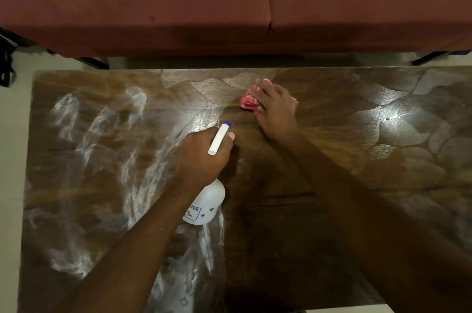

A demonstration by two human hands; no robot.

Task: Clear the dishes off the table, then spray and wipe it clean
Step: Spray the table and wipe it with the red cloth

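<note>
Mid-frame, the left hand (201, 157) grasps a white spray bottle (207, 206) above the wet wooden table (357, 159). Upper center, the right hand (277, 106) presses a bunched pink cloth (248, 101) flat-fingered onto the tabletop.

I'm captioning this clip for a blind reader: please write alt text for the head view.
Seen from above, a person's right hand presses a pink cloth onto a dark wooden table while the left hand grips a white spray bottle. White streaks cover the table's left side; a red sofa stands beyond.
</note>
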